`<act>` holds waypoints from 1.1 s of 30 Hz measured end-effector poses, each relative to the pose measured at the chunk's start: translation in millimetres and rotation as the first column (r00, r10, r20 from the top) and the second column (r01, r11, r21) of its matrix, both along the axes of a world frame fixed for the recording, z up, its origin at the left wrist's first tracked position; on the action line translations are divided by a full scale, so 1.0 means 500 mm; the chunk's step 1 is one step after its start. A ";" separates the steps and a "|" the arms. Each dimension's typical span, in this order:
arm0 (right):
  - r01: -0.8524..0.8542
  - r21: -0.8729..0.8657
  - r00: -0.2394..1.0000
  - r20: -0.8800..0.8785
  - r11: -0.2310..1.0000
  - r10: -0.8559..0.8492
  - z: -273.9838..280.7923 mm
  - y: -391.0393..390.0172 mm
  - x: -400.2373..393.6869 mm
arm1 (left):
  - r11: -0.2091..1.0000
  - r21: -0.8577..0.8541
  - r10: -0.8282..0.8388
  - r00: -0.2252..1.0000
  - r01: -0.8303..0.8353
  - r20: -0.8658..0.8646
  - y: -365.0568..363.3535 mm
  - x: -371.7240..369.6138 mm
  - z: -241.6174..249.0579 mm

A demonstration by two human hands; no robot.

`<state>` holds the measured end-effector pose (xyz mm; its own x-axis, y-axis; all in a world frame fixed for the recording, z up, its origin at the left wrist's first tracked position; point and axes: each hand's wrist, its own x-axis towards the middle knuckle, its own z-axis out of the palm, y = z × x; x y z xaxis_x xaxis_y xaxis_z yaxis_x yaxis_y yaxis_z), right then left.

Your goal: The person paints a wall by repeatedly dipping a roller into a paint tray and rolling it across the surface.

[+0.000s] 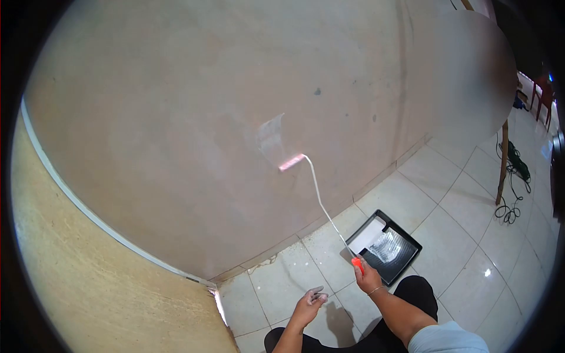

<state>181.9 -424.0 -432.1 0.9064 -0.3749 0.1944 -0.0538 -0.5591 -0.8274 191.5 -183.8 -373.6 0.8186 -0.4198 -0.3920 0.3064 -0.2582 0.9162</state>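
Note:
My right hand (368, 279) is closed around the red handle of a paint roller (318, 189). The roller's long thin frame reaches up to the wall, where its pinkish-white sleeve rests beside a fresh whitish patch (271, 136). Below the roller's frame, a black paint tray (405, 257) lies on the floor, with white paint in its deep end and smeared over its ribbed slope. My left hand (310, 303) is held above the floor tiles, fingers loosely apart and dusted whitish, with nothing in it.
The bare brownish wall (176, 147) fills most of the view. A tan panel with a light edge strip (106, 223) stands at the left. Glossy floor tiles (453, 229) run right, where a dark cable (511, 209) lies coiled near a wooden pole (502, 170). Red chairs (542, 100) stand farther back.

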 end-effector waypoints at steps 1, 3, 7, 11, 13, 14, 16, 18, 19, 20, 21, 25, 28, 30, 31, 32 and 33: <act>0.037 0.006 0.999 0.026 0.999 -0.037 -0.035 0.005 0.000 | 1.000 0.020 0.008 1.000 -0.008 -0.011 0.009 -0.006 -0.015; 0.031 -0.031 0.993 0.116 0.999 -0.027 -0.026 0.015 0.033 | 1.000 0.016 0.027 0.999 -0.027 -0.033 0.015 -0.016 -0.025; -0.008 0.175 0.999 -0.033 0.984 0.014 0.143 0.027 0.190 | 0.998 0.021 0.064 0.994 -0.063 -0.091 0.026 0.015 -0.046; -0.042 0.086 0.988 0.152 0.995 0.029 -0.022 0.012 0.196 | 0.993 0.114 0.002 0.996 -0.012 0.094 0.014 0.072 -0.043; -0.074 0.019 0.994 0.082 0.997 0.072 -0.189 0.004 0.093 | 0.989 0.122 0.070 0.995 -0.078 0.072 0.022 0.077 -0.100; -0.091 -0.019 0.987 0.128 0.996 0.093 -0.238 0.001 0.064 | 0.990 0.116 0.073 0.995 -0.082 0.074 0.024 0.076 -0.123; -0.072 -0.005 0.997 0.034 0.997 0.072 -0.194 0.017 0.081 | 0.978 0.187 0.089 0.995 -0.096 0.046 0.023 0.058 -0.164; -0.048 0.044 0.999 0.010 0.998 0.048 -0.072 0.051 0.121 | 0.969 0.247 -0.007 0.997 -0.011 0.073 -0.006 0.050 -0.096; -0.054 0.075 0.995 0.092 0.996 0.047 -0.012 0.060 0.173 | 0.949 0.308 -0.106 0.987 0.064 0.121 -0.019 0.055 -0.072; -0.063 0.071 0.995 0.084 0.995 0.057 0.010 0.062 0.212 | 0.976 0.212 -0.081 0.988 0.052 0.130 -0.021 0.055 -0.082; -0.080 0.087 0.986 0.155 0.993 0.066 0.021 0.068 0.238 | 0.976 0.212 -0.070 0.991 0.044 0.116 -0.021 0.043 -0.092; -0.123 0.025 0.989 -0.081 0.992 0.125 -0.203 0.041 0.122 | 0.987 0.154 0.009 0.981 -0.039 0.192 -0.022 0.065 -0.056; -0.146 -0.001 0.986 -0.080 0.989 0.146 -0.262 0.046 0.036 | 0.986 0.111 0.103 0.978 -0.124 0.179 -0.016 0.072 -0.110; -0.120 0.031 0.993 0.020 0.992 0.119 -0.178 0.105 0.076 | 0.982 0.126 0.122 0.979 -0.144 0.164 -0.024 0.068 -0.089; -0.096 0.090 0.995 0.048 0.991 0.092 -0.079 0.131 0.141 | 0.977 0.144 0.133 0.978 -0.157 0.162 -0.025 0.068 -0.080; -0.112 0.145 0.991 0.085 0.983 0.101 0.014 0.154 0.199 | 0.982 0.056 0.169 0.975 -0.179 0.146 -0.029 0.071 -0.085; -0.129 0.198 0.986 0.127 0.972 0.105 0.077 0.162 0.246 | 0.981 0.059 0.174 0.974 -0.184 0.145 -0.035 0.078 -0.081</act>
<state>304.6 -343.0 -393.6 0.9226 -0.3100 0.2297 0.1040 -0.3735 -0.9218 230.5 -201.0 -414.3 0.9261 -0.2370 -0.2936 0.2252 -0.2771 0.9341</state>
